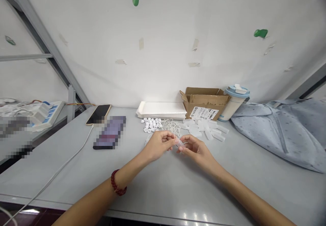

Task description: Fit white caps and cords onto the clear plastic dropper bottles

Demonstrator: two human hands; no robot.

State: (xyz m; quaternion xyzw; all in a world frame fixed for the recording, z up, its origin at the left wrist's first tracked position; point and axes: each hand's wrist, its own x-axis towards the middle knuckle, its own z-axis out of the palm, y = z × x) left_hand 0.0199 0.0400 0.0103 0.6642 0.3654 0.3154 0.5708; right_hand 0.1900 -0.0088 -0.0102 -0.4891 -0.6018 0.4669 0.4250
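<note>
I am holding one small translucent piece (180, 144) between both hands, just above the grey table (163, 192), at the near side of the loose parts. My left hand (161, 144) is gripping its upper-left end between thumb and forefinger; my right hand (195, 149) is pinching the other end. A thin pale strand appears to be showing at my left fingertips; whether it is joined to the piece, I cannot tell.

Step in hand, in my judgement: close two-handed handling of this single piece. Any further move is calling for a light, steady pinch on the right and fine fingertip control on the left, the piece being small and partly covered by my fingers.

Parts noted: white caps (151, 125) are lying behind my left hand, a tangle of pale cord loops (171, 126) is sitting beside them, and more flat translucent pieces (195, 131) are spreading to the right, in front of a cardboard box (207, 100). White packets (163, 110) are lying stacked behind the caps. A phone (98, 114) is resting well apart, to the left.
</note>
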